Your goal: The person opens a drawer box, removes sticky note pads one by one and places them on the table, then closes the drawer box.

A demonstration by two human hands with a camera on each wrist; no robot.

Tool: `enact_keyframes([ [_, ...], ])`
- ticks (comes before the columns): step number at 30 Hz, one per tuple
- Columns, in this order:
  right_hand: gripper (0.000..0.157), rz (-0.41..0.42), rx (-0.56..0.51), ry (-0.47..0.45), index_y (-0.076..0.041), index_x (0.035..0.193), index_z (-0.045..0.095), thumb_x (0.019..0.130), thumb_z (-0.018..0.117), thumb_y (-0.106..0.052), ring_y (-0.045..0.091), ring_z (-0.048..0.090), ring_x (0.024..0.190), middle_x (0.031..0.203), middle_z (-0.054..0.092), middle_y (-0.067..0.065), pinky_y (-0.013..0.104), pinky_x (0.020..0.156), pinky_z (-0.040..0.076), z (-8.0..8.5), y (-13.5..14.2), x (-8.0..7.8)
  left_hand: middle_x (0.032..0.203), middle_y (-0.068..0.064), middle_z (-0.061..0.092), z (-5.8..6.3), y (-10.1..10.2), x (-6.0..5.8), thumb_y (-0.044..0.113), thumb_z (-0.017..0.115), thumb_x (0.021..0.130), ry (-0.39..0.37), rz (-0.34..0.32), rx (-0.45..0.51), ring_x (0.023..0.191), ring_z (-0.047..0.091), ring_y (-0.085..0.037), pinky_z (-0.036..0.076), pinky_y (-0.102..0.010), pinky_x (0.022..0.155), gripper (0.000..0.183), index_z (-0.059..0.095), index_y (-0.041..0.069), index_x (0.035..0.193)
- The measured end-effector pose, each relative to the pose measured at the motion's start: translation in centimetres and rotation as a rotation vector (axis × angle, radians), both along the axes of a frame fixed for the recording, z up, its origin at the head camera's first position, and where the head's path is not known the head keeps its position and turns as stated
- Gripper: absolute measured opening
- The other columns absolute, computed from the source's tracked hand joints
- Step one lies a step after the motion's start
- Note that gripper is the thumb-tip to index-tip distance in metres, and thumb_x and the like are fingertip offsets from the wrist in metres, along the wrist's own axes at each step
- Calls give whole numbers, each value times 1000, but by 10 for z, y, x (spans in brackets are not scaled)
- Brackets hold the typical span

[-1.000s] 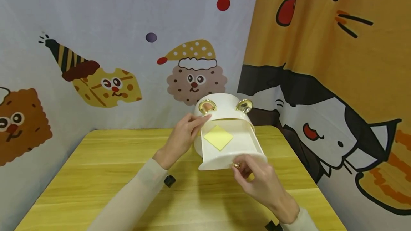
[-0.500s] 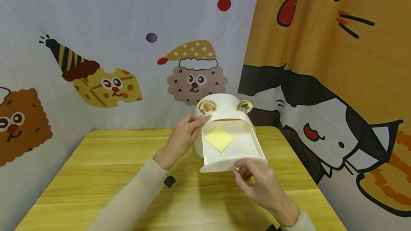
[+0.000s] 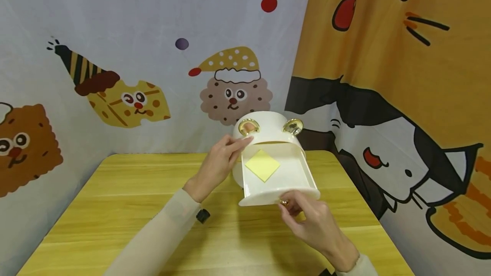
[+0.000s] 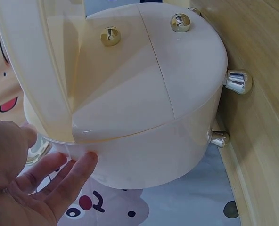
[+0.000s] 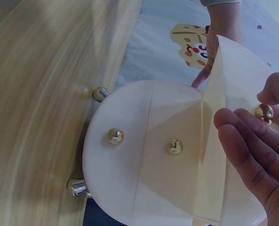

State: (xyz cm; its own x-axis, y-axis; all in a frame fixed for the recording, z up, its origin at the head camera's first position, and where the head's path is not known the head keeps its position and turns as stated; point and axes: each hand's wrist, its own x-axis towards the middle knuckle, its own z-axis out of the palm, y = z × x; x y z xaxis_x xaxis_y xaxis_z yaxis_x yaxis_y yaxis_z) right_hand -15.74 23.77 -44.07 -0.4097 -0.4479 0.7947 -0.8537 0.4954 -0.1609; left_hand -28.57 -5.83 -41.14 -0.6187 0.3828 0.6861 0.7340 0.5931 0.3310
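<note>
A rounded white drawer box (image 3: 264,131) with gold ears (image 3: 249,127) stands at the back of the table. Its top drawer (image 3: 293,167) is pulled out toward me. A yellow sticky note (image 3: 262,165) lies inside, left of the middle. At the drawer front, my right hand (image 3: 312,218) pinches the gold knob (image 5: 263,114) between thumb and fingers. My left hand (image 3: 216,165) steadies the box's left side near the ear. Seen from the left wrist, its fairly straight fingertips (image 4: 85,162) touch the white wall.
Two lower drawers with gold knobs (image 4: 110,36) (image 5: 115,136) sit closed beneath. Short metallic feet (image 4: 238,81) hold the box off the wooden table (image 3: 153,208). Cartoon-printed curtains (image 3: 134,20) hang close behind and to the right.
The right hand has drawn the drawer slightly farther toward me, mostly in the first half second, and the note has moved with it. The left hand has stayed on the box.
</note>
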Motion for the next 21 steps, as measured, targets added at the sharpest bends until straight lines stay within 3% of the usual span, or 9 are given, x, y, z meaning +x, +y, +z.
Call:
enact_keyframes([
  [12, 16, -12, 44, -67, -9, 116, 76, 116, 65, -22, -2, 74, 71, 86, 79, -8, 11, 66, 61, 6, 5, 3, 113, -13, 68, 1, 0, 1, 9, 71, 116, -22, 0, -15, 89, 65, -20, 62, -31, 76, 50, 70, 25, 164],
  [21, 26, 30, 39, -4, -6, 117, 78, 119, 60, -26, 0, 75, 71, 88, 80, -6, 10, 66, 61, 13, 7, 1, 113, -13, 68, 0, -1, -1, 8, 71, 116, -8, -6, -15, 89, 65, -20, 62, -30, 77, 50, 70, 24, 164],
])
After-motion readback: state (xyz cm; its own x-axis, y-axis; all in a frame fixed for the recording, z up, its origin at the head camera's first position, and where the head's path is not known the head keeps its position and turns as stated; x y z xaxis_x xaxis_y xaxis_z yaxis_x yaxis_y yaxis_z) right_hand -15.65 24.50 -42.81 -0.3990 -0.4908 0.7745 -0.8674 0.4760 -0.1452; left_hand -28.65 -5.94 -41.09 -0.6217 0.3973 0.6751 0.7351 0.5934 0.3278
